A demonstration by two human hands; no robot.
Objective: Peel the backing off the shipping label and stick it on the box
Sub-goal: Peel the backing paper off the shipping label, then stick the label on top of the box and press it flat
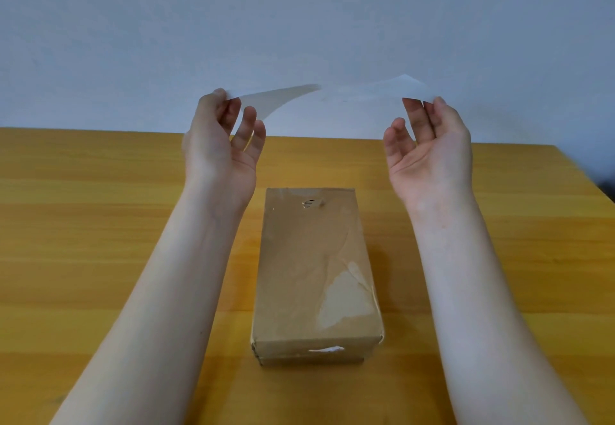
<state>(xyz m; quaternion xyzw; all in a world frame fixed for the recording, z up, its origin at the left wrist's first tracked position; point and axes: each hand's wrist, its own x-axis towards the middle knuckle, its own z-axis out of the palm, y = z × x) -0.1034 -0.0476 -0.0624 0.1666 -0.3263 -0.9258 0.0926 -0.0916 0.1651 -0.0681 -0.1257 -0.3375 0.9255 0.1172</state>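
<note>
Holding the shipping label (332,95) stretched between both hands, you have it raised in the air, above and beyond the far end of the box (316,274). Your left hand (219,145) pinches its left end between thumb and fingertips. Your right hand (429,151) pinches the right end likewise, with the spare fingers of each loosely curled. Whether the backing is off cannot be told, as the sheet is pale and blurred.

The label's long axis runs left to right. The box's runs from the near edge of the table (100,224) toward its far edge, so the two lie crosswise. Expect to bring the label down and toward you, perhaps turning it. Neither hand is nearer. The box sits between your forearms on yellow wood grain, and a plain pale wall (299,8) rises behind the far edge.
</note>
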